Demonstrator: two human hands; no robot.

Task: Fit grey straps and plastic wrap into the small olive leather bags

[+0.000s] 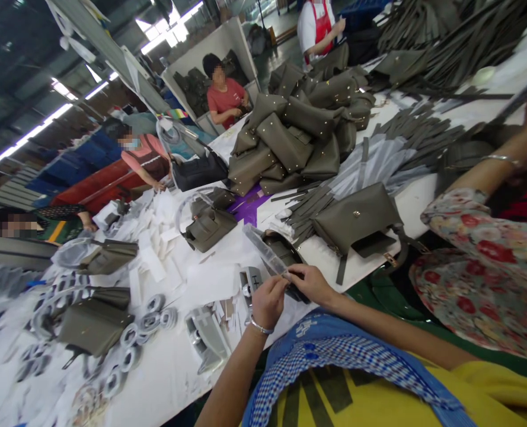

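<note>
"Start close in: what's held?"

"The left hand (268,302) has its fingers closed, pinching the near end of a clear plastic strip (265,252). The right hand (312,284), just beside it at three o'clock, has thumb and fingers closed on that same end."

"And the bag they're working at?"

"A dark bag (290,252) lies on the tabletop (156,385), just beyond the hands at twelve o'clock, partly hidden. Whether the strip is fastened to it, I can't tell."

"How far along, then?"

"Partway on this one, I'd judge, since that end needs both hands. Farther out, the small olive bag (214,228) at ten o'clock has a clear loop at its handle, so it looks done that far. In the heap of bags (285,139) at twelve o'clock I see no such plastic, nor on the flap bag (356,219) at two; those seem left."

"Anything else around?"

"Plastic coils (150,322) at eight o'clock, and a co-worker's flowered sleeve (472,231) near three."
</note>
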